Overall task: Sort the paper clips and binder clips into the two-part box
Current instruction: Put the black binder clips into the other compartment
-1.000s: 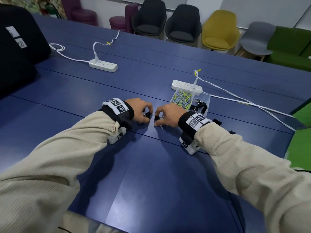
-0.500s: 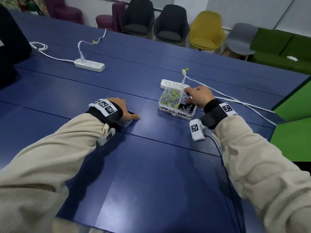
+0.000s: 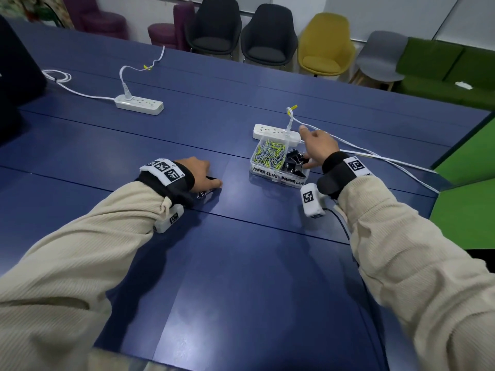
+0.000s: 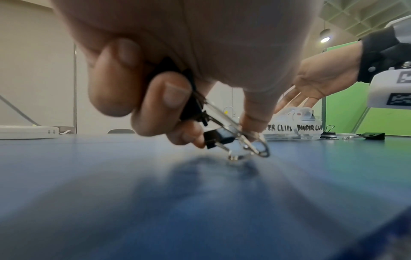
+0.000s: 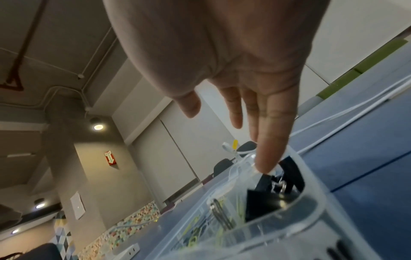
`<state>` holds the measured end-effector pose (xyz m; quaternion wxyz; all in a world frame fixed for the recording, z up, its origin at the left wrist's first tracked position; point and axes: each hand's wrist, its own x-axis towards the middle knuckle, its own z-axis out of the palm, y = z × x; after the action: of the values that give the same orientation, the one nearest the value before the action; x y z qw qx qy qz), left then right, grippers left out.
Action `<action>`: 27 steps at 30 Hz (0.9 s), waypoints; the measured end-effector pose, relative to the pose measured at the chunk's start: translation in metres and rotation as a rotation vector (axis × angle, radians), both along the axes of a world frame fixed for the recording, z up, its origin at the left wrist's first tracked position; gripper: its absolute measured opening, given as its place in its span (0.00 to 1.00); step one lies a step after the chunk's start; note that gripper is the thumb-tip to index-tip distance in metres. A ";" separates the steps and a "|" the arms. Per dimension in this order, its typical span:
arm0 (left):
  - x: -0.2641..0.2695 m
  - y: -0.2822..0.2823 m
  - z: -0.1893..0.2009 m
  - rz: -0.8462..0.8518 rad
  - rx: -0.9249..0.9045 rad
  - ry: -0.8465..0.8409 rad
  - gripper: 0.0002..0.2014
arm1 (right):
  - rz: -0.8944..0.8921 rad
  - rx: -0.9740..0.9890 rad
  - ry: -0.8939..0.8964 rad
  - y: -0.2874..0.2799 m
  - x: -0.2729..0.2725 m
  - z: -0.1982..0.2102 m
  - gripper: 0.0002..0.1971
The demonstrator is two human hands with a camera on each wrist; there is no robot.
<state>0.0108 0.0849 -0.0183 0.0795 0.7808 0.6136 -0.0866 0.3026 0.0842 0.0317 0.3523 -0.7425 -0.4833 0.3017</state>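
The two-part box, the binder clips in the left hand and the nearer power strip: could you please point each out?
two-part box (image 3: 263, 172): head view, labelled front wall.
binder clips (image 4: 219, 136): left wrist view, black body of the lower clip.
nearer power strip (image 3: 261, 129): head view, left end.

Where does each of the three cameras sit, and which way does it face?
Head: on the person's head, looking down the blue table; both sleeves and hands show.
Left wrist: low over the table, facing the left hand gripping binder clips.
Right wrist: above the box, along the open right hand.
All three views show the box.
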 end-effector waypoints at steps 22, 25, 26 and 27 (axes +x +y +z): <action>0.205 0.036 0.007 -0.302 0.115 -0.474 0.19 | 0.108 0.082 -0.045 -0.118 0.121 -0.024 0.04; 0.208 0.035 0.003 -0.306 0.161 -0.504 0.18 | 0.102 0.075 -0.085 -0.129 0.139 -0.023 0.04; 0.209 0.035 0.004 -0.313 0.204 -0.502 0.18 | 0.113 0.066 -0.118 -0.133 0.145 -0.022 0.04; 0.210 0.033 0.007 -0.326 0.269 -0.493 0.17 | 0.130 0.044 -0.161 -0.137 0.151 -0.021 0.05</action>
<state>0.2207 0.1177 -0.0116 0.1069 0.8698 0.4487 0.1754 0.4533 -0.0532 0.0106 0.3083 -0.7234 -0.5639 0.2525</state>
